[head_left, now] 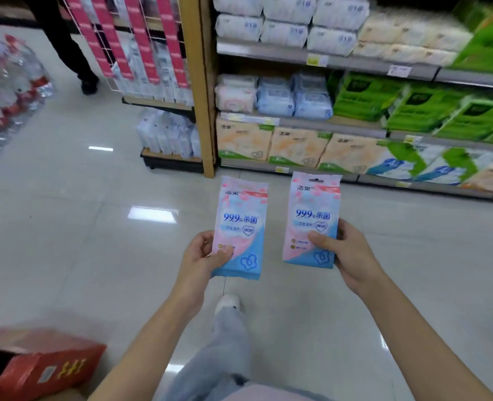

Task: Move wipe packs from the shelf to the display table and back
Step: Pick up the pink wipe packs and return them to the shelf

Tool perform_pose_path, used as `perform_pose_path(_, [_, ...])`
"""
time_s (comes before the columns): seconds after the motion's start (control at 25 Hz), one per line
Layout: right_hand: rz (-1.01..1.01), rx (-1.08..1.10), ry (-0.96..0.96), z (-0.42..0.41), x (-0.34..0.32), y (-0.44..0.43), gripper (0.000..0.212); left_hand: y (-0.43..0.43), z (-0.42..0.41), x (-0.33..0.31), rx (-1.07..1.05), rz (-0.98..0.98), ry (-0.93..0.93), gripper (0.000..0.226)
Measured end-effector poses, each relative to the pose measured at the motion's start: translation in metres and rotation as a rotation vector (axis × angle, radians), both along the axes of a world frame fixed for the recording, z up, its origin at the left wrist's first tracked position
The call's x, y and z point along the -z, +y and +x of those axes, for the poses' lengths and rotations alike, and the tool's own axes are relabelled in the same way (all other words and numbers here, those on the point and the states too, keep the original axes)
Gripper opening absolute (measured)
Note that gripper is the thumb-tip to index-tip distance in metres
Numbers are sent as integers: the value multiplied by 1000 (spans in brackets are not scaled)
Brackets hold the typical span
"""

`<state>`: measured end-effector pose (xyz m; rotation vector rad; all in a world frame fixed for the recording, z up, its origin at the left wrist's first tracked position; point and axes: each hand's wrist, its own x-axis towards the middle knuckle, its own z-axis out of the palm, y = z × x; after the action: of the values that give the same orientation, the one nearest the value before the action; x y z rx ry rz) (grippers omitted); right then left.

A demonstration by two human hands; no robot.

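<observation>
Each grip pinches a pack's lower edge (shelf [326, 123] seemingly near): left hand [202, 256] on left pack [241, 227], right hand [352, 256] on right pack [311, 218].

2 wipe packs [241, 227] pink and light blue, blue "99.9" print; box [46, 369] red, yellow characters; floor [66, 227] glossy pale grey

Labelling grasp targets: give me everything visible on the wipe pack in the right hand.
The flat pink-and-blue soft plastic wipe pack is sealed, with a hang-hole tab on top, blue "99.9" print and a blue flower logo at its lower corner. It is upright, facing the camera, above the tiled floor. The right hand pinches its lower right edge, thumb on front.
</observation>
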<state>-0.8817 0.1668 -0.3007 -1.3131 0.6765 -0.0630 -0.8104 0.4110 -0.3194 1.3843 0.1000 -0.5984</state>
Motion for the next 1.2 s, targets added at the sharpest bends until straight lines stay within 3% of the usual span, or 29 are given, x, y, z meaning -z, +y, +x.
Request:
perform_pose_path(0.2, [73,192,-12,59,0,-37,34,-69,127,-26,162,-24,-76,42])
perform_pose_path(0.4, [92,290,-79,106,-9,-83,71,-158,224,-60,268,-56,-150,30])
perform_pose_path(0.6, [93,332,-125,171,-14,-154,46,-251,294,-78,292,-92,-214,23])
perform_pose_path(1.04, [-138,241,-232,344,-103,-369,35,-400,381,-79,109,-147,-159,37])
perform_pose_path(1.2, [-193,185,-325,413,-142,-421,44,-429,427,-92,61,-172,-184,36])
